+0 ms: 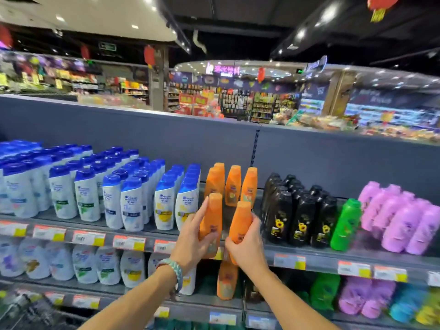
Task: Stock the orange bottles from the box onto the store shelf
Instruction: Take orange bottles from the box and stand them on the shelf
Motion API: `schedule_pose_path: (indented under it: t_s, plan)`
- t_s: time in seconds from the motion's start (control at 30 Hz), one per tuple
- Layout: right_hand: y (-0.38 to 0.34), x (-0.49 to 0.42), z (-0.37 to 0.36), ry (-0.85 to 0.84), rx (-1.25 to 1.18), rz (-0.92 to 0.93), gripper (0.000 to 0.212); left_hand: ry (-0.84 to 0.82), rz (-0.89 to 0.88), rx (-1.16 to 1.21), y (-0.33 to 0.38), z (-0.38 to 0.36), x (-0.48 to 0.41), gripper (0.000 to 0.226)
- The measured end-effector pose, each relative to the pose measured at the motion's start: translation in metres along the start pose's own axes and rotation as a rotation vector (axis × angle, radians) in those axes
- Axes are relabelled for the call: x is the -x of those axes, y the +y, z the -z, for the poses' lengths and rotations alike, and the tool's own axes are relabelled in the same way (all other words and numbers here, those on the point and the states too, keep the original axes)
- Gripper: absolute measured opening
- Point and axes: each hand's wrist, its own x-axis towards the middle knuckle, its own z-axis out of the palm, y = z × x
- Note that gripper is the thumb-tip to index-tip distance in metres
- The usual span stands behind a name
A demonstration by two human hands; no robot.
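Two bare forearms reach up from the bottom edge, the left one wearing a braided bracelet [172,267]. The left hand [194,239] is wrapped around an orange plastic bottle [211,216], upright with its cap up. The right hand [247,244] grips a second orange bottle [241,221], cap up and tilted slightly right. Both are held at the front edge of the grey metal shelf [316,254], just before three or four matching bottles at the back [233,184]. Their labels are too blurred to read. To the left stand white, blue-capped Head & Shoulders bottles [131,206]; to the right, black sunflower-labelled bottles [297,215].
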Motion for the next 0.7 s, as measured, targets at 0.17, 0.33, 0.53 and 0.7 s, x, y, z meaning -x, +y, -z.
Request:
schedule_pose_path:
  t_s: [0.17, 0.33, 0.53, 0.7]
  plan:
    - [-0.002, -0.034, 0.014, 0.029, -0.009, -0.036, 0.082, 0.003, 0.03, -0.002, 0.008, -0.027, -0.061, 0.092]
    - [0.004, -0.062, 0.015, 0.046, 0.018, -0.037, 0.081, -0.038, 0.037, -0.027, 0.003, -0.052, -0.094, 0.094]
    - [0.017, -0.088, 0.008, 0.028, -0.023, -0.102, 0.085, -0.027, 0.136, -0.044, -0.017, -0.085, -0.113, 0.098]
    - [0.027, -0.099, 0.001, 0.053, 0.0, -0.118, 0.084, -0.032, 0.195, -0.007, -0.031, -0.101, -0.125, 0.096]
